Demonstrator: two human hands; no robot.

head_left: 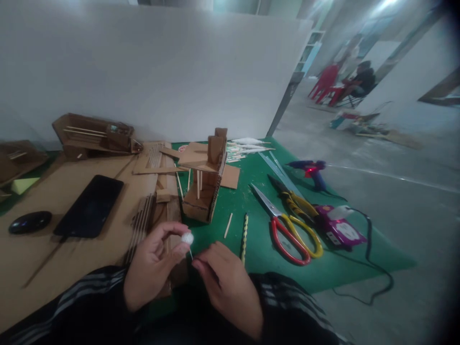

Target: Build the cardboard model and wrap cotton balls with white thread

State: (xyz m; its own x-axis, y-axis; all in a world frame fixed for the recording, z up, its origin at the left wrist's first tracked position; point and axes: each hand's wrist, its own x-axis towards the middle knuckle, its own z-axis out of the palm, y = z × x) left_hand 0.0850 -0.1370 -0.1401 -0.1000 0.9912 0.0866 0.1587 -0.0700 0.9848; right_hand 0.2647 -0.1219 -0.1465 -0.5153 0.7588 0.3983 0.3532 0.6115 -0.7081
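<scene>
Workroom: grey floor (413, 158) stretched beyond a white partition (161, 72), where a seated person (364, 81) showed blurred near a red chair (325, 79)
Green tabletop (261, 239): it carried tools on the right, while a cardboard sheet (72, 258) covered much of the left
Left hand (153, 268): thumb and forefinger pinched a white ball (187, 238), its material hard to tell
Right hand (228, 278): fingers were drawn in narrowly at the lower end of a thin stick (191, 254) that ran down from the white ball
White ball's place: above the near edge of the work area, on the near side of a cardboard model (196, 207)
Right of the hands: a short wooden stick (228, 225), a patterned pencil (245, 239), scissors (277, 215) with one red and one yellow handle, pliers (300, 203), a glue gun (312, 173) showing a red light and a purple power block (338, 227)
Left of the hands: a black smartphone (89, 206) lay beside a computer mouse (30, 222)
</scene>
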